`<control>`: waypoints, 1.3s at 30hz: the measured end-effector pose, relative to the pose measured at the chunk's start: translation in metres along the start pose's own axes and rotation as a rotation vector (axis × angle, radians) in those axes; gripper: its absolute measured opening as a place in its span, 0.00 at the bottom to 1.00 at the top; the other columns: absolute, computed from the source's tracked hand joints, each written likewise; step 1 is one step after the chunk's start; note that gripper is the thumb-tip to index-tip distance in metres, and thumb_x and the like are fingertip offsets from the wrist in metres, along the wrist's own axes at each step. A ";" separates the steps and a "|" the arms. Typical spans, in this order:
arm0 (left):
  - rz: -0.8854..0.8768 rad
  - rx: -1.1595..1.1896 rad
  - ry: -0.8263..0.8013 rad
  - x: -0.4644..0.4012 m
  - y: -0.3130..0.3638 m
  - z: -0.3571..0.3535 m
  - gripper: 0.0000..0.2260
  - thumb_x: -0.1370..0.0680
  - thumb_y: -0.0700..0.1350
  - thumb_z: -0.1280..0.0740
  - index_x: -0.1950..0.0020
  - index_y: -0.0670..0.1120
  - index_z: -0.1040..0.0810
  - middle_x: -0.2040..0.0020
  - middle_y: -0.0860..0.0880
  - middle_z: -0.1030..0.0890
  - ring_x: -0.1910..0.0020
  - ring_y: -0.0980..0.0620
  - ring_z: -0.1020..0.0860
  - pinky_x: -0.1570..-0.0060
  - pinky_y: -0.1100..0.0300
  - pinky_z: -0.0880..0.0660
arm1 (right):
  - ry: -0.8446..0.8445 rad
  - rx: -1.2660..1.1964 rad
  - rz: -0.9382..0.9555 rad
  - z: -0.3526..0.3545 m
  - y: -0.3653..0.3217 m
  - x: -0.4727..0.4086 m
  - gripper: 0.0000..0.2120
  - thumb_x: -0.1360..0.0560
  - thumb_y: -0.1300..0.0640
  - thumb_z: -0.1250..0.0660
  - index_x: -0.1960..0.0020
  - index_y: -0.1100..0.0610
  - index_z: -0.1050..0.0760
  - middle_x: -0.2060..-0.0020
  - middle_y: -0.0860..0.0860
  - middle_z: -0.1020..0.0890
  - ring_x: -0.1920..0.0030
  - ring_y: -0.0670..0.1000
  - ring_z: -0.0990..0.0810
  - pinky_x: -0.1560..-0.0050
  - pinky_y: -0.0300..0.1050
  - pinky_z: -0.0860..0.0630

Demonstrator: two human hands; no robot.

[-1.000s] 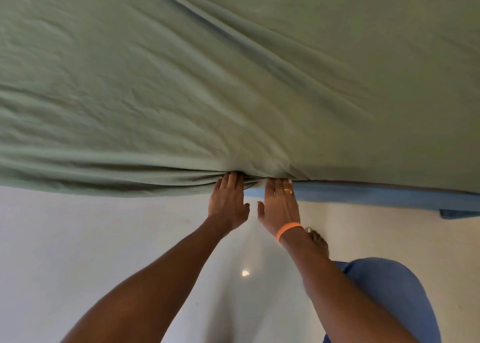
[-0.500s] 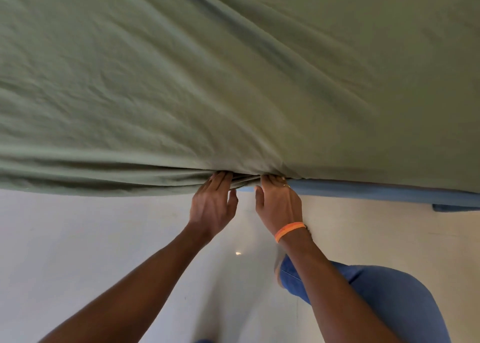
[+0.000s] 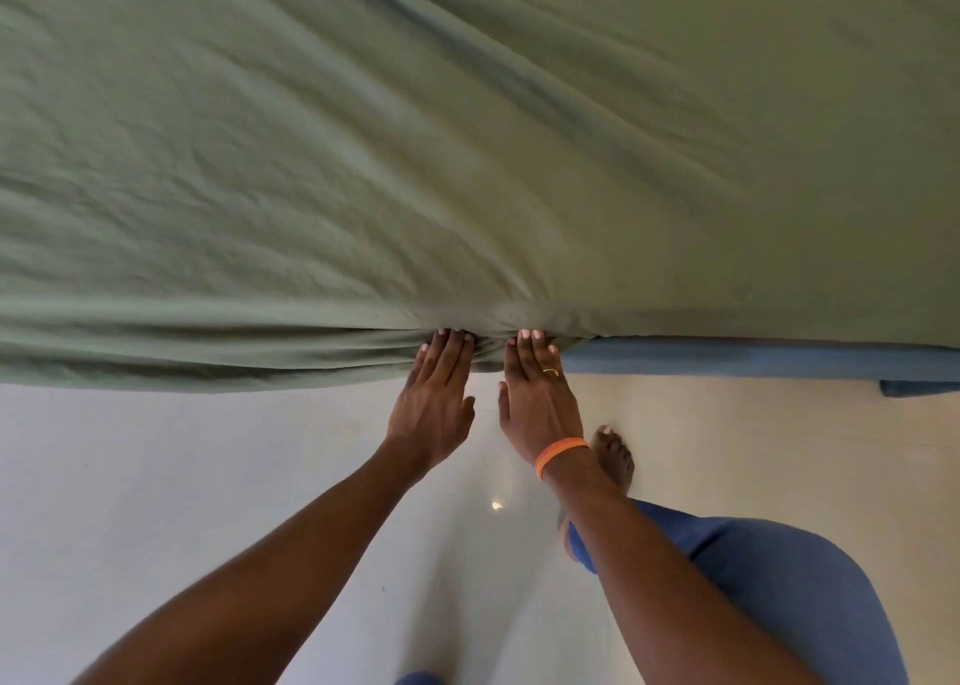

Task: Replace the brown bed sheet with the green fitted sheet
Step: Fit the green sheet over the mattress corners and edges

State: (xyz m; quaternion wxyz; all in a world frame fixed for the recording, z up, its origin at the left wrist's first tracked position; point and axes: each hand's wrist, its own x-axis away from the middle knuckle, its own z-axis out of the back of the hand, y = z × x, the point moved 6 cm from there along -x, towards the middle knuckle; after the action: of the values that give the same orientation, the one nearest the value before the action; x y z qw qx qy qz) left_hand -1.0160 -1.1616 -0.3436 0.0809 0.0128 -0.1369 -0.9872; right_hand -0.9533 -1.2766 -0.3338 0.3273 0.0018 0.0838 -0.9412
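Both hands flat, fingers straight: left hand (image 3: 434,404) and right hand (image 3: 537,404) press the green fitted sheet (image 3: 363,165) edge at the bed side.

Your bed (image 3: 727,359), with the green sheet (image 3: 415,139) spread over it

You see the green sheet covering the whole top of the bed, creased in long folds that run from far left to near right. At the near edge it hangs bunched on the left, while to the right a bare blue strip of the bed shows beneath it. The bed stands on a pale glossy floor (image 3: 156,476), where your bare foot (image 3: 615,458) rests.
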 end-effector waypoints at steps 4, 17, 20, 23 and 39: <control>0.012 0.057 0.072 -0.014 -0.004 0.007 0.30 0.24 0.45 0.32 0.24 0.38 0.35 0.27 0.40 0.32 0.25 0.41 0.36 0.24 0.46 0.42 | -0.018 -0.018 0.008 -0.012 0.002 0.006 0.32 0.21 0.46 0.44 0.23 0.63 0.40 0.25 0.60 0.34 0.23 0.58 0.41 0.23 0.56 0.47; 0.239 -0.157 -0.441 -0.076 -0.003 0.005 0.30 0.27 0.68 0.38 0.33 0.52 0.26 0.34 0.48 0.23 0.33 0.44 0.28 0.36 0.52 0.32 | -0.088 -0.086 -0.064 0.005 0.013 -0.033 0.25 0.27 0.54 0.31 0.31 0.58 0.28 0.38 0.56 0.20 0.34 0.58 0.26 0.28 0.58 0.36; 0.159 -0.084 -0.314 -0.066 -0.010 0.009 0.26 0.28 0.63 0.32 0.38 0.47 0.23 0.41 0.46 0.19 0.39 0.42 0.23 0.40 0.52 0.30 | 0.028 -0.125 -0.105 0.013 -0.002 -0.020 0.27 0.33 0.59 0.25 0.36 0.64 0.24 0.45 0.60 0.18 0.41 0.61 0.21 0.33 0.56 0.28; 0.068 -0.019 -0.195 -0.055 -0.013 0.015 0.22 0.30 0.59 0.28 0.43 0.47 0.19 0.49 0.45 0.16 0.46 0.41 0.20 0.45 0.52 0.29 | 0.084 -0.122 -0.026 0.015 -0.019 0.001 0.26 0.30 0.60 0.31 0.33 0.66 0.26 0.37 0.63 0.22 0.34 0.61 0.25 0.29 0.58 0.32; -0.111 -0.007 0.081 0.019 -0.004 0.025 0.29 0.27 0.40 0.31 0.27 0.34 0.31 0.29 0.36 0.28 0.28 0.38 0.31 0.29 0.44 0.32 | -0.454 -0.153 -0.203 0.001 -0.008 -0.063 0.35 0.24 0.28 0.50 0.29 0.51 0.29 0.30 0.52 0.26 0.29 0.55 0.31 0.31 0.51 0.36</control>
State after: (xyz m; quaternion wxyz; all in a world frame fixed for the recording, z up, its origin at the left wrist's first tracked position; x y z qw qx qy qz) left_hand -1.0366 -1.1536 -0.3205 0.0313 0.0599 -0.1290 -0.9893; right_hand -0.9091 -1.2315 -0.3275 0.2409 -0.2427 0.0786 -0.9364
